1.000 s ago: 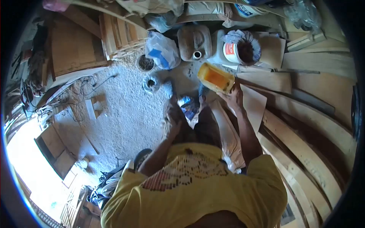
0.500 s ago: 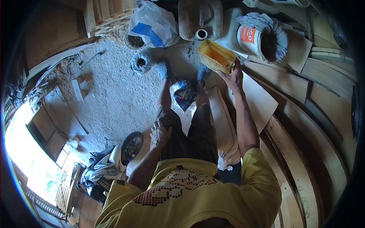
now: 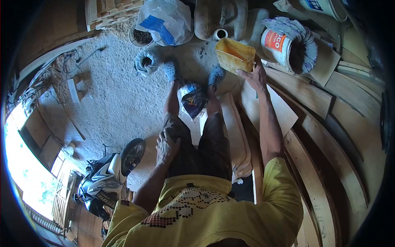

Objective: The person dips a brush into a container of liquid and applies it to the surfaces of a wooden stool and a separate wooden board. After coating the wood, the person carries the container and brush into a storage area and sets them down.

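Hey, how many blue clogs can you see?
2. The left clog sits beside the bundle with a dark opening; the right clog sits near the yellow container in the right hand. Clutter could hide others.

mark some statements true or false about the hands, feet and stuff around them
1. The right hand holds the yellow tub. True.
2. The left hand grips a plank. False: it rests on the left leg.
3. The clogs are red. False: they are blue.
4. The dark bag shows between the lower legs. True.
5. The motorbike is on the person's right. False: it is on the left.
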Available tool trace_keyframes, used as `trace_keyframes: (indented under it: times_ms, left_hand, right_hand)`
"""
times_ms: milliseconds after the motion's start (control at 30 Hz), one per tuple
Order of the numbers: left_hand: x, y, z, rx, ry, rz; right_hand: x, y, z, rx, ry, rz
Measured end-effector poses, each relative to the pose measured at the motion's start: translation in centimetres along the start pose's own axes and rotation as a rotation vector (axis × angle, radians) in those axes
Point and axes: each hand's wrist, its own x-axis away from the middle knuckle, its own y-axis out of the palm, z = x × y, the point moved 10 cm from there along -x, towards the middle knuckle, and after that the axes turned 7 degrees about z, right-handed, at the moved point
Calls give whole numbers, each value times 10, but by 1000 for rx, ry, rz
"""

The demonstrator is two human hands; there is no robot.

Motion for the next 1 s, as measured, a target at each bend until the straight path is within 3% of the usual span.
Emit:
trace_keyframes:
  times_ms: [200, 300, 1000]
  left_hand:
    - [1, -6, 1, 8, -9, 10]
    - [0, -7, 1, -2, -16, 7]
    - [-4, -2, -4, -6, -10, 19]
  right_hand:
    - [-9, 2, 1, 40, 6, -41]
    - [-13, 0, -9, -108, -73, -53]
    - [-20, -5, -2, 90, 45, -130]
